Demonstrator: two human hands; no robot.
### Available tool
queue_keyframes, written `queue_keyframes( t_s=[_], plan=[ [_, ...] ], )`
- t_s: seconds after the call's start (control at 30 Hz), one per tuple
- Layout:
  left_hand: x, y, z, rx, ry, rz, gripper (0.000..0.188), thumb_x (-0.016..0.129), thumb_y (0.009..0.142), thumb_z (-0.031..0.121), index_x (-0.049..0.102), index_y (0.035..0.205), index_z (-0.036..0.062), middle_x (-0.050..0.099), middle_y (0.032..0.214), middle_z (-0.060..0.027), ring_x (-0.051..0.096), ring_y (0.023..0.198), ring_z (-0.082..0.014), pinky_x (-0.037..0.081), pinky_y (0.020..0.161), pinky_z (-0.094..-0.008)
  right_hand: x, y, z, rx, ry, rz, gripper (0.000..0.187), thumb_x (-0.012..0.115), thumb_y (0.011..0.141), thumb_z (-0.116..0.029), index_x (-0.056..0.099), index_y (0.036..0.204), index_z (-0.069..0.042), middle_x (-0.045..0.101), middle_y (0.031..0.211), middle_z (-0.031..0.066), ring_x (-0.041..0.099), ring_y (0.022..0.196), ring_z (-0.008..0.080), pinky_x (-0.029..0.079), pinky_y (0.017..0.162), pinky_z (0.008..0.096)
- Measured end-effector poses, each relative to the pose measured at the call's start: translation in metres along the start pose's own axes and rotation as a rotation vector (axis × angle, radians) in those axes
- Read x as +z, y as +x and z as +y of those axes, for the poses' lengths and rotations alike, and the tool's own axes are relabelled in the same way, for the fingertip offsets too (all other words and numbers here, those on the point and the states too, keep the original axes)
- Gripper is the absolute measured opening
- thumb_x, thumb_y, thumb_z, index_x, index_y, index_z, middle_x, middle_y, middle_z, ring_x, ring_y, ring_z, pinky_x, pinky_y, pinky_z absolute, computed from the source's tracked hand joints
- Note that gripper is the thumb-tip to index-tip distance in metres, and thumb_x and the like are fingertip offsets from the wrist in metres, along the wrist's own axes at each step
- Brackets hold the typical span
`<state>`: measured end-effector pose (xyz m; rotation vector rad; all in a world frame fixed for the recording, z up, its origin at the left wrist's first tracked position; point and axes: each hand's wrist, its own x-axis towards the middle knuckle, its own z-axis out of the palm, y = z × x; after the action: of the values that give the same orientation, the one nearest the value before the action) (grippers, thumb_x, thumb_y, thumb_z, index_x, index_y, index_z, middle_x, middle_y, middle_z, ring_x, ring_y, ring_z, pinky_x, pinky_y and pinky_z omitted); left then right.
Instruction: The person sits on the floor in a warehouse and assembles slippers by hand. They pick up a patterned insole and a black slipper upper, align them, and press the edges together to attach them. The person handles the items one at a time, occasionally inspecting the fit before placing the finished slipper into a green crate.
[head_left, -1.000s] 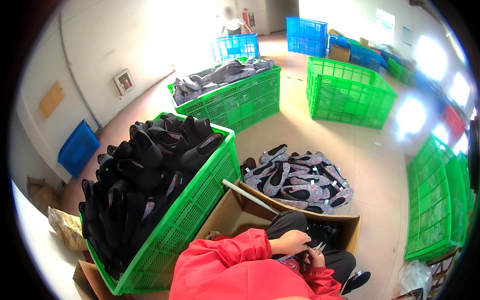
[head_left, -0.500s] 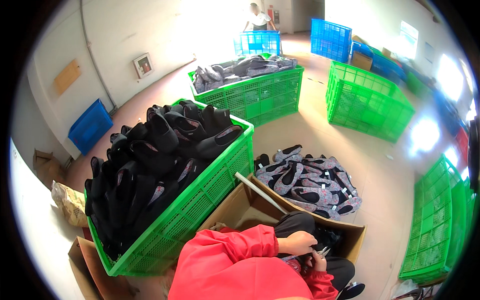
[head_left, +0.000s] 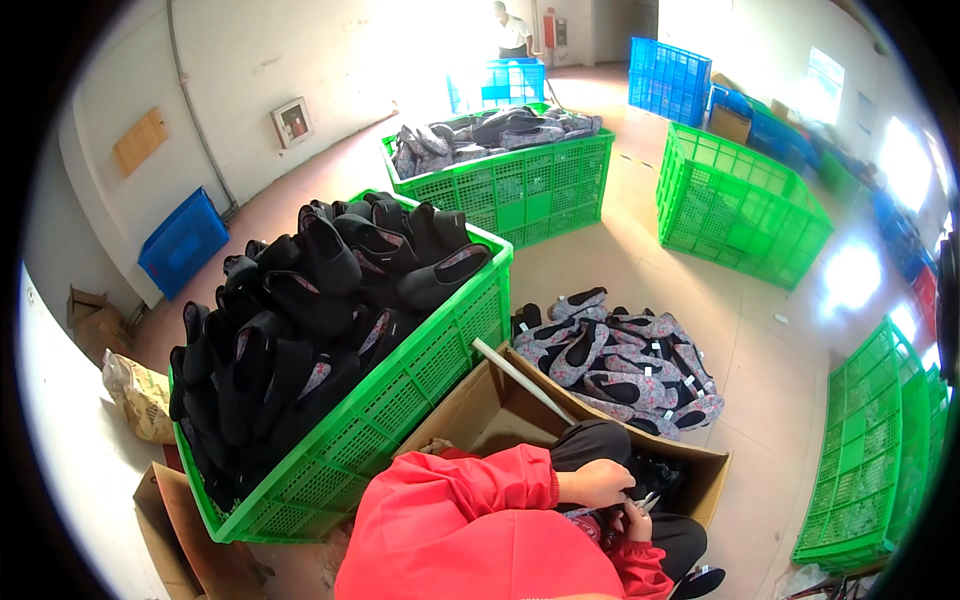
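Observation:
My left hand is closed in a pinch above my lap, its fingertips close to the right hand; what it pinches is too small to make out. My right hand is closed around small metal snips, whose tips point up beside the left fingers. Below both hands, a dark item with a patterned part lies on my lap, mostly hidden by hands and sleeves. In front of my knees stands an open cardboard box with a pale rod across it. Dark material shows in its right end.
At left, a green crate is heaped with black shoes. A pile of grey floral shoes lies on the floor beyond the box. More green crates stand around. A person is behind a blue crate at the back.
My hands and the snips have barely moved. The view has shifted slightly. At the back, the person and the blue crate have moved a little to the left.

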<state>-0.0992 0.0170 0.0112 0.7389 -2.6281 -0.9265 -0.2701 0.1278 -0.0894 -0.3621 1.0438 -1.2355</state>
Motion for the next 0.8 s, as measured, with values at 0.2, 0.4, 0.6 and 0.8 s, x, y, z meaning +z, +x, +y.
queue_keyframes(
  t_s=[0.2, 0.4, 0.6, 0.8],
  plan=[
    [0.001, 0.0, -0.001, 0.008, -0.01, 0.007, 0.02, 0.067, 0.076, 0.019, 0.069, 0.085, 0.0018, 0.068, 0.084, -0.0193, 0.066, 0.085, -0.0383, 0.051, 0.077, -0.046, -0.002, 0.0, 0.002, -0.03, -0.013, -0.007, 0.014, 0.063, 0.093, -0.019, 0.061, 0.092, -0.005, 0.057, 0.065, 0.0033, 0.044, 0.045, 0.0106, 0.032, 0.044, 0.025],
    [0.005, 0.0, -0.005, 0.023, -0.019, 0.022, 0.021, 0.067, 0.076, 0.02, 0.07, 0.086, 0.0015, 0.068, 0.084, -0.0199, 0.066, 0.085, -0.0383, 0.051, 0.077, -0.0459, 0.004, -0.001, -0.001, -0.021, -0.053, -0.003, 0.019, 0.063, 0.093, -0.026, 0.06, 0.09, -0.007, 0.055, 0.066, 0.0008, 0.041, 0.046, 0.0098, 0.03, 0.045, 0.0238],
    [0.005, 0.0, -0.004, 0.014, -0.025, 0.023, 0.024, 0.067, 0.076, 0.021, 0.071, 0.088, 0.0008, 0.068, 0.084, -0.0206, 0.066, 0.085, -0.0388, 0.052, 0.077, -0.0464, -0.003, 0.001, 0.003, -0.008, -0.038, -0.031, 0.019, 0.061, 0.094, -0.026, 0.06, 0.092, -0.007, 0.054, 0.068, 0.0007, 0.041, 0.047, 0.0098, 0.031, 0.045, 0.0236],
    [0.003, -0.002, -0.003, 0.019, -0.023, 0.048, 0.024, 0.069, 0.072, 0.02, 0.069, 0.084, -0.0011, 0.067, 0.08, -0.02, 0.066, 0.082, -0.0391, 0.052, 0.075, -0.0463, -0.003, 0.005, 0.005, -0.011, -0.051, 0.017, 0.019, 0.061, 0.094, -0.027, 0.061, 0.094, -0.008, 0.055, 0.068, 0.0011, 0.041, 0.047, 0.0101, 0.031, 0.044, 0.025]
  ],
)
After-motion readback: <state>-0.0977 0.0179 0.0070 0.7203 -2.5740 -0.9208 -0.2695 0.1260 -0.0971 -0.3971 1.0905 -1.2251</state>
